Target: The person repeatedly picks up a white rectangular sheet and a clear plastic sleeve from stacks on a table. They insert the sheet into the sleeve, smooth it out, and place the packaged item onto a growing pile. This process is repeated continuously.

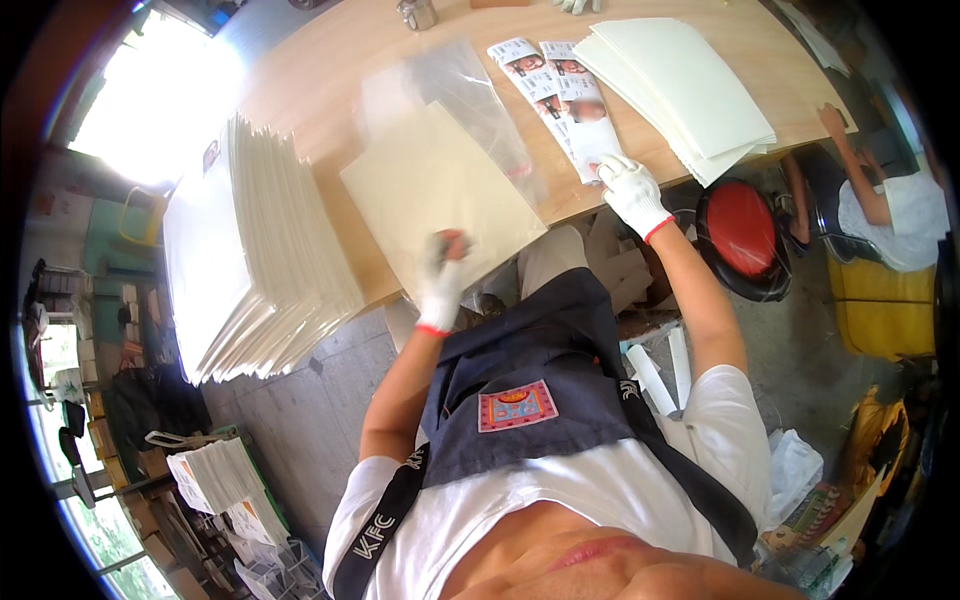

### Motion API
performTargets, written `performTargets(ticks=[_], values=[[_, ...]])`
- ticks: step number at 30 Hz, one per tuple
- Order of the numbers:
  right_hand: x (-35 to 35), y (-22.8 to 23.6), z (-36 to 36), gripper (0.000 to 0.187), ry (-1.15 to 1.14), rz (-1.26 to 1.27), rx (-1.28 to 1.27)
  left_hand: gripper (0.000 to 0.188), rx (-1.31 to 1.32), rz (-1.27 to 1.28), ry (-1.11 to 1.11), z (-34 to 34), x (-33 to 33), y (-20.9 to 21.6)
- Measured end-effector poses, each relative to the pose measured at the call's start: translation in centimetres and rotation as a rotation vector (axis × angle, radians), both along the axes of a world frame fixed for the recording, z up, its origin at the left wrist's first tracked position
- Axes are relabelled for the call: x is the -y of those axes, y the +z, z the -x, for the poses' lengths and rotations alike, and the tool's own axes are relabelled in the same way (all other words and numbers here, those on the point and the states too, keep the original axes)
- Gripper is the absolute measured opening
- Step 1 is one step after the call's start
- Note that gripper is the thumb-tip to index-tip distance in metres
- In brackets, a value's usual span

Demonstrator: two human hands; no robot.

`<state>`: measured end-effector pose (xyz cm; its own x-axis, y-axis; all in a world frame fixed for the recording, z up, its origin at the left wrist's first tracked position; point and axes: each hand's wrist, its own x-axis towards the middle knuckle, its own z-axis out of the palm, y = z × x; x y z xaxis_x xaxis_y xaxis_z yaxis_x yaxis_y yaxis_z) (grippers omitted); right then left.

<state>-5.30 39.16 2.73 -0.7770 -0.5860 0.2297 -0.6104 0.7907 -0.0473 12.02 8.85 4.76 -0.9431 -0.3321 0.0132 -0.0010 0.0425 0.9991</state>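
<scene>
My right hand (634, 192), in a white glove with a red cuff, has its fingers closed on the near end of a printed label strip (588, 112). Beside that strip lies a second pile of printed label strips (538, 82). My left hand (440, 285), gloved the same way, is over the near edge of a cream board (440, 180). Motion smears its fingers, and a dark reddish patch shows at their tips. Partly under the board is a clear plastic sleeve (480, 95). To the right of the strips sits a fanned stack of white boards (690, 85).
A tall stack of plastic-wrapped boards (235, 250) stands at the table's left. A metal cup (417, 14) and a loose glove (577, 5) are at the far side. A red-topped stool (740, 235) is right of the table, near a seated person (895, 215).
</scene>
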Motion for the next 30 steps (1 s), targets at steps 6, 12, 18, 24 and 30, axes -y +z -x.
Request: performTargets(ticks=[6,12,18,24,30], values=[[-0.7,4.1,-2.9,0.035,0.232,0.252,-0.118,0.036,0.348,-0.704,-0.395,10.2,-9.0,-1.5],[-0.8,6.0,-6.1,0.036,0.347,0.246,-0.119,0.02,0.218,-0.746,-0.12,16.1,-12.2,-6.0],[1.0,6.1,-0.5,0.022,0.021,0.511,-0.004,0.009,0.264,-0.531,-0.095,14.9,-14.1,-1.0],[3.1,5.4,4.2,0.014,-0.043,0.67,0.548,0.01,0.154,-0.482,-0.114,15.8,-13.2,-0.3],[3.4,6.3,7.7,0.013,-0.219,0.832,1.18,0.016,0.066,-0.79,-0.148,17.0,-12.2,-3.4]])
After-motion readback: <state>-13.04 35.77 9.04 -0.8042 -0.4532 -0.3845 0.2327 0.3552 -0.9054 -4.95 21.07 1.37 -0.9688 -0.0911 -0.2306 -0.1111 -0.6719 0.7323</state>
